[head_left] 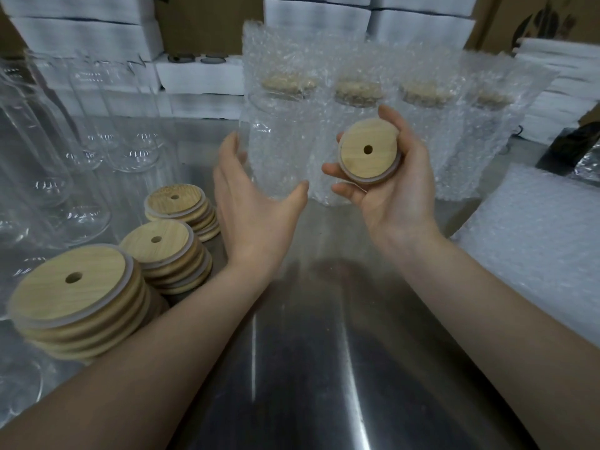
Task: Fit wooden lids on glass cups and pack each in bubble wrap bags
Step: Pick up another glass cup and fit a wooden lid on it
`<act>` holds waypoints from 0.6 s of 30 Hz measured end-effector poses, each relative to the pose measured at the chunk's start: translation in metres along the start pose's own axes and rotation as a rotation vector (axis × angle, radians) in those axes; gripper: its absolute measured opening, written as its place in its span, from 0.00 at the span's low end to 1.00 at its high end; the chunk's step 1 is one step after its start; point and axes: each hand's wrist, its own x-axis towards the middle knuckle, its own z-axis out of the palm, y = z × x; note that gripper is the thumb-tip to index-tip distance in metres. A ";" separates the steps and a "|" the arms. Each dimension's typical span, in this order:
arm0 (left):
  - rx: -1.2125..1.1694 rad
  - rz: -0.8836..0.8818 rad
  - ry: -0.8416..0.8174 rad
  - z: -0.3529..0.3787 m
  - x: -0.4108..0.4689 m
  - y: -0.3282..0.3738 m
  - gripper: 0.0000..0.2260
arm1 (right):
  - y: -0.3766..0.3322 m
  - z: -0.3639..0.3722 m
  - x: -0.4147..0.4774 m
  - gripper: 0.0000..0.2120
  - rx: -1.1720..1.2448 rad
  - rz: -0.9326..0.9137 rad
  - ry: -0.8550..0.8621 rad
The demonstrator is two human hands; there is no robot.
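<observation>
My right hand point(394, 190) holds a round wooden lid point(368, 151) with a small centre hole, fingers curled round its rim. My left hand point(256, 203) is spread open beside the nearest bubble wrap bag point(279, 125), which stands upright with a lidded glass cup inside; fingertips and thumb are at its sides. Further packed cups in bubble wrap point(418, 102) stand in a row behind my right hand. Three stacks of wooden lids point(69, 293) point(162, 251) point(180, 206) lie at the left. Bare glass cups point(97, 131) stand at the far left.
A steel table point(324, 352) carries everything. A pile of flat bubble wrap bags point(535, 241) lies at the right. White foam boxes point(201, 76) and cardboard cartons are stacked along the back. A dark object point(571, 147) sits at the right edge.
</observation>
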 end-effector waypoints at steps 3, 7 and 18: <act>0.056 0.094 0.000 -0.001 -0.002 0.004 0.40 | -0.002 0.000 -0.001 0.14 -0.055 -0.100 0.018; 0.213 0.188 0.013 -0.001 -0.006 0.008 0.39 | -0.003 0.002 -0.004 0.15 -0.213 -0.245 0.023; 0.372 0.296 -0.077 -0.001 -0.012 0.013 0.40 | 0.005 0.003 -0.012 0.21 -0.596 -0.438 -0.113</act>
